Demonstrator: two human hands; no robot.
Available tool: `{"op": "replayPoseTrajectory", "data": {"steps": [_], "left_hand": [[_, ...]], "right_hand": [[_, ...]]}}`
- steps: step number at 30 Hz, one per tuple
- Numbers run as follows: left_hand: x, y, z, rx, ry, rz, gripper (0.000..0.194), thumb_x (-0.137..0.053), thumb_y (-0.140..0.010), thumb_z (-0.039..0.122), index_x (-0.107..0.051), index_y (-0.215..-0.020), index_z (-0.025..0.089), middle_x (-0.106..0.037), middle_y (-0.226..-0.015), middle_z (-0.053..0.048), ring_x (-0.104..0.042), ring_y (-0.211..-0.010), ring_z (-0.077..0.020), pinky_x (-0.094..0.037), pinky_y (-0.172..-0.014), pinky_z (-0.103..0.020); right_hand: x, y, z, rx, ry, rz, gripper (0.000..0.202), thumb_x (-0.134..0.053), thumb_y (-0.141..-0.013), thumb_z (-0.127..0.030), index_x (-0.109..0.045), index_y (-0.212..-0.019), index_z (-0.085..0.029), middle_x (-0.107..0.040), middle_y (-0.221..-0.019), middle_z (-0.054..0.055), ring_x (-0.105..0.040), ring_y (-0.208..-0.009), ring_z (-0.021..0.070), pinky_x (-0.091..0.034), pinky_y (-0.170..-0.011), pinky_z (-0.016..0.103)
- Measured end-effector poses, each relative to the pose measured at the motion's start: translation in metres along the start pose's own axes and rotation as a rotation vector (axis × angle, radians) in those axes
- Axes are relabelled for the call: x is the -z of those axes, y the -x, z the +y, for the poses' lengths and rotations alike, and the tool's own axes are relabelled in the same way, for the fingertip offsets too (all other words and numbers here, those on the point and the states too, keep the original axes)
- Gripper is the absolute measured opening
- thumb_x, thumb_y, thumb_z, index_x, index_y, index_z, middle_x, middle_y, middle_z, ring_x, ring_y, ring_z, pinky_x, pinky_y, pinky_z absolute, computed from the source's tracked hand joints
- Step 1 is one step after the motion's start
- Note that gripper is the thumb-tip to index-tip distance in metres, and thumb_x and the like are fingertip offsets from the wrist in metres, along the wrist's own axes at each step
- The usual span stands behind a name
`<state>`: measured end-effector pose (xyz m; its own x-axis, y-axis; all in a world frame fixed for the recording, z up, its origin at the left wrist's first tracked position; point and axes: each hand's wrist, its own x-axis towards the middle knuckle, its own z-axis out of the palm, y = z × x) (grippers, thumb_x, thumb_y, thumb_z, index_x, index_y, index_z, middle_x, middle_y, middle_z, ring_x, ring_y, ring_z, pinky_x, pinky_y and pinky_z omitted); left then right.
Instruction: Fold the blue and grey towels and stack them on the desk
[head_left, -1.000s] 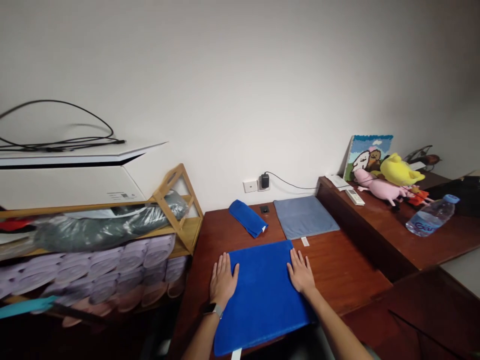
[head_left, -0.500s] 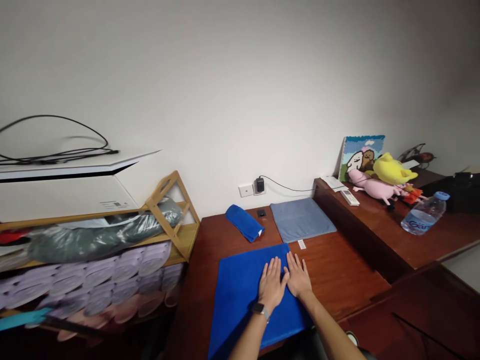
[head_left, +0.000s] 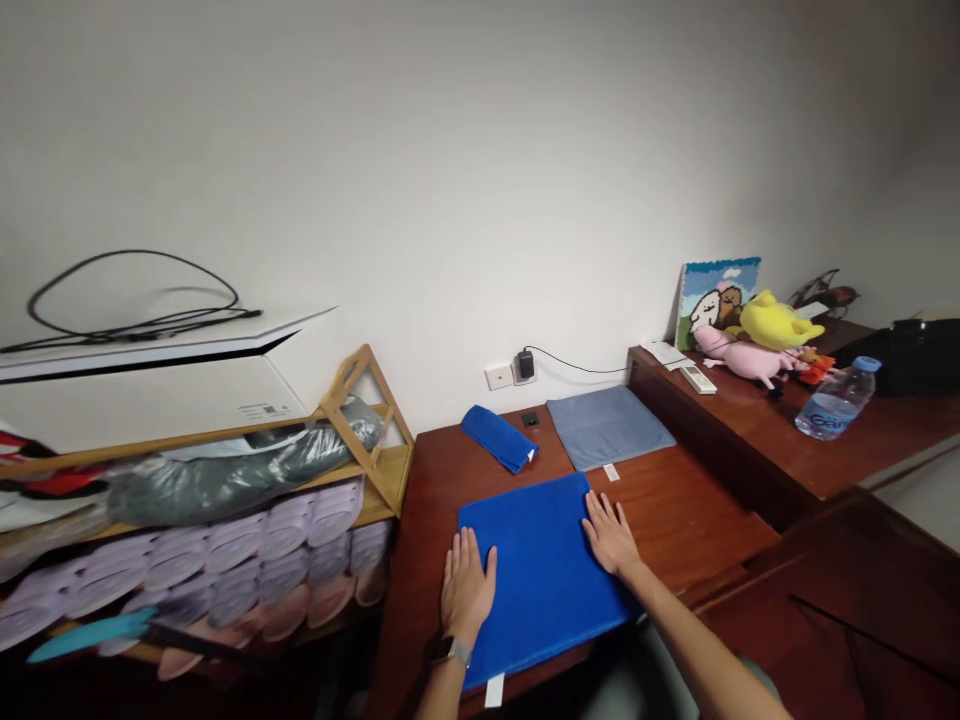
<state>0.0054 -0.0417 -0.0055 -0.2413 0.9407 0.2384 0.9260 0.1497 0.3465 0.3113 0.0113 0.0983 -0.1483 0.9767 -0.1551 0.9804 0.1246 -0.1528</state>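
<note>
A blue cloth [head_left: 536,570] lies spread flat on the brown wooden table [head_left: 427,480], with a white tag at its near edge. My left hand [head_left: 468,585] rests flat on the cloth's left edge, fingers extended, a watch on the wrist. On the right edge of the cloth lies my right hand [head_left: 611,535], its fingers spread and holding nothing. Behind the cloth is a folded blue cloth [head_left: 499,438]. A grey-blue cloth [head_left: 611,425] lies flat farther back to the right.
At the left, a shelf holds a white box [head_left: 187,395] and several pairs of slippers [head_left: 277,530]. On the right-hand desk are a water bottle [head_left: 836,400], a remote [head_left: 697,379] and plush toys [head_left: 776,320]. A plug [head_left: 526,363] sits in the wall socket.
My left hand has moved from the middle of the cloth to its left edge, away from my right hand. The view has shifted slightly, and the near tag now shows.
</note>
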Motion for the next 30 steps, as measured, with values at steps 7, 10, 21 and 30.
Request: {"op": "replayPoseTrajectory", "data": {"steps": [7,10,21,30], "left_hand": [[-0.005,-0.004,-0.003,-0.019,-0.061,0.03,0.084,-0.02,-0.104,0.058,-0.04,-0.159,-0.002,-0.04,-0.165,-0.021,-0.037,-0.156,-0.0329,-0.03,-0.129,-0.051],[0.0,-0.005,-0.003,-0.015,-0.083,0.008,0.082,-0.022,-0.104,0.054,-0.039,-0.158,-0.005,-0.039,-0.165,-0.022,-0.037,-0.155,-0.0334,-0.029,-0.129,-0.05],[0.009,0.006,0.174,-0.444,0.129,-0.145,0.066,-0.023,-0.11,0.047,-0.037,-0.163,0.011,-0.032,-0.17,-0.013,-0.028,-0.16,-0.0265,-0.027,-0.132,-0.05],[-0.007,0.029,0.101,-0.319,0.078,-0.145,0.071,-0.027,-0.107,0.057,-0.037,-0.163,0.015,-0.035,-0.168,-0.013,-0.033,-0.158,-0.0298,-0.029,-0.13,-0.054]], "right_hand": [[-0.013,0.042,0.009,0.026,-0.018,0.048,0.068,-0.018,-0.108,-0.053,-0.019,-0.168,-0.021,-0.018,-0.173,0.001,-0.012,-0.164,0.0216,-0.006,-0.135,0.048],[-0.012,0.044,0.009,0.022,-0.023,0.045,0.068,-0.02,-0.108,-0.052,-0.02,-0.168,-0.02,-0.018,-0.173,0.001,-0.012,-0.164,0.0216,-0.007,-0.135,0.048],[-0.013,0.043,0.01,0.051,-0.03,0.051,0.067,-0.018,-0.107,-0.048,-0.019,-0.168,-0.021,-0.015,-0.173,0.001,-0.01,-0.164,0.0225,-0.007,-0.134,0.05],[-0.008,0.045,0.007,0.026,-0.029,0.034,0.069,-0.017,-0.107,-0.051,-0.018,-0.168,-0.02,-0.014,-0.173,-0.001,-0.009,-0.164,0.0214,-0.006,-0.135,0.048]]}}
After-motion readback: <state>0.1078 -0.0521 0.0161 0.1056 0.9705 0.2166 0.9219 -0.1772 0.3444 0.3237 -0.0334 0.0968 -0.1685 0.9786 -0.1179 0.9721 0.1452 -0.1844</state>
